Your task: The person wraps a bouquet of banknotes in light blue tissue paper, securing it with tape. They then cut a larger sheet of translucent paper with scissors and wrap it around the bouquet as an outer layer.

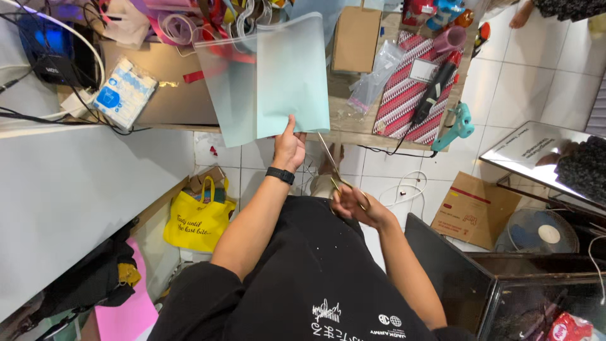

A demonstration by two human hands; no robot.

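My left hand (289, 146) pinches the lower edge of a pale blue-green sheet (278, 82), folded so two layers overlap, and holds it up in front of the table. A black band sits on that wrist. My right hand (353, 205) grips gold-handled scissors (332, 165); their blades point up towards the sheet's lower right corner, just short of it. Both arms reach out over my black shirt.
A wooden table (341, 120) carries a cardboard box (356, 39), a red striped packet (404, 88), a black tool with a cord (434, 88), a teal glue gun (456, 129) and ribbons. A yellow bag (197, 218) and flat cardboard (473, 208) lie on the tiled floor.
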